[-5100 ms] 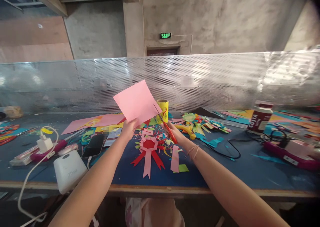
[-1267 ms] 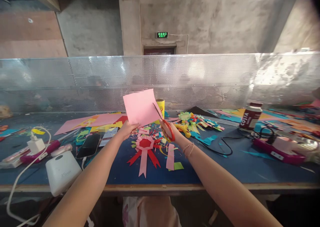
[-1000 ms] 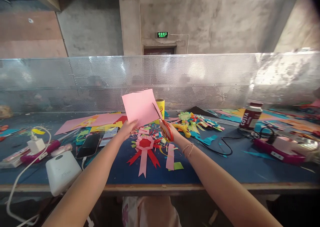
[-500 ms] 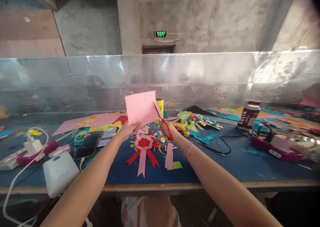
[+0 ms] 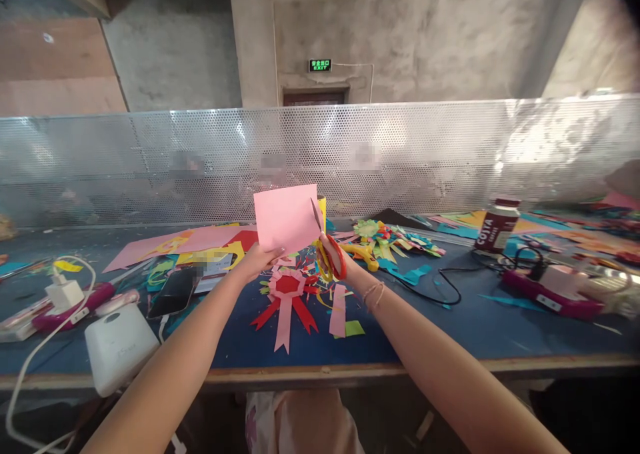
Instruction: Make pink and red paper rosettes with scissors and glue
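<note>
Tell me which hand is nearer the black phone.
Left. The left hand, gripping pink paper, is right of the phone; the right hand, holding red scissors, is farther right.

A concrete wall (image 5: 425,34) — green exit sign (image 5: 320,65) above its doorway (image 5: 315,97) — rises behind a perforated screen (image 5: 320,147).

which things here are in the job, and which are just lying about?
In the job:
pink sheet, in the left hand
red-handled scissors, in the right hand, at the sheet's right edge
probably the red-and-pink rosette

Apparently just lying about:
phone
brown bottle
purple power strips
white device
</note>
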Tool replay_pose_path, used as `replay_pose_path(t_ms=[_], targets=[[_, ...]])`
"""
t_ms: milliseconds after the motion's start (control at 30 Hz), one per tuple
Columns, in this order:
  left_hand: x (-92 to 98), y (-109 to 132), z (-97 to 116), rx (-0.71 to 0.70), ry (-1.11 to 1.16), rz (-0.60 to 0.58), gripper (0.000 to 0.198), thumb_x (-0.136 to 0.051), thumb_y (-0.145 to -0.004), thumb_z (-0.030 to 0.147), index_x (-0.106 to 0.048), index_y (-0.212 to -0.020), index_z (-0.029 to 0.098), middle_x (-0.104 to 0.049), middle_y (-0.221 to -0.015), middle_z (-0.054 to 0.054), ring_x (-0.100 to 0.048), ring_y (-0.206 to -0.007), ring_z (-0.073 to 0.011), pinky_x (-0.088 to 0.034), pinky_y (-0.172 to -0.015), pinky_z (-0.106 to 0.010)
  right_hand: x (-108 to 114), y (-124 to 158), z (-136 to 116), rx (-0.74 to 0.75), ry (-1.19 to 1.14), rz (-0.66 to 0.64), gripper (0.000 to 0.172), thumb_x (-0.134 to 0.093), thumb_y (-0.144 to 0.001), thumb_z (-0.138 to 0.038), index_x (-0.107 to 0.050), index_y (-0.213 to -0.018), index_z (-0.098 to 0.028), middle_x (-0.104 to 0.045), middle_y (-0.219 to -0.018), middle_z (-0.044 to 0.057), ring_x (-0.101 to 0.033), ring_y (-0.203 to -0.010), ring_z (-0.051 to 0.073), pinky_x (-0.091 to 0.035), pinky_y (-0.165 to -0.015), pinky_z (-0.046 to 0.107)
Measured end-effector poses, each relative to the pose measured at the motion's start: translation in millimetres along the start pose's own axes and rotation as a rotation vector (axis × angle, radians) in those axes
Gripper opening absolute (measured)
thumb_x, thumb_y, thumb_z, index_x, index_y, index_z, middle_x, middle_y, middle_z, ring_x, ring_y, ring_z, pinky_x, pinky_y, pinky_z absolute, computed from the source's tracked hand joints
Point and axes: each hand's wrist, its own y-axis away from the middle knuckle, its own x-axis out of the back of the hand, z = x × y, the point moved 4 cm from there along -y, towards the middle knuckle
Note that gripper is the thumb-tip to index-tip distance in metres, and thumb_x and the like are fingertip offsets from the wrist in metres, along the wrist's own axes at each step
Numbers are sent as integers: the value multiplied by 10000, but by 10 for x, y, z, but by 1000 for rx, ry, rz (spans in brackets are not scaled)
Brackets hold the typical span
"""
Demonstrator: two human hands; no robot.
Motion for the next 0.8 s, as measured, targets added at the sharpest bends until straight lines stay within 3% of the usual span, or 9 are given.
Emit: replay_pose_path(t_ms=[267,467,633,800], targets=[[-12,24,45,-8,-16,-20,427,-790,-520,404,-620,-782,111,-511,-494,19,-357,-404,-42,-242,-403,-186,83,-67,13,84,259,69,523,-380,-787,-685,-350,-569,-211,-341,-399,-54,-331,-309,66,-261,-313,210],[-1,25,34,7,0,-10,432,-795,-514,401,-613,-803,137,-525,-523,19,-462,-453,-76,-282,-425,-186,87,-70,-11,85,89,14,490,-491,-727,-676,-367,-621,-214,-369,-453,-65,-321,-329,54,-254,-325,202],[-70,88,57,46,-44,-78,478,-798,-501,416,-594,-834,141,-533,-557,19,-520,-512,-101,-269,-427,-176,57,-53,-37,95,16,-55,522,-463,-713,-708,-360,-591,-211,-374,-426,-59,-341,-351,61,-289,-362,205],[-102,115,73,55,-85,-117,529,-780,-511,461,-562,-867,135,-469,-517,52,-501,-514,-95,-249,-434,-166,67,-44,-53,126,108,-2,576,-377,-710,-765,-352,-557,-210,-340,-358,-64,-320,-322,60,-270,-343,203]])
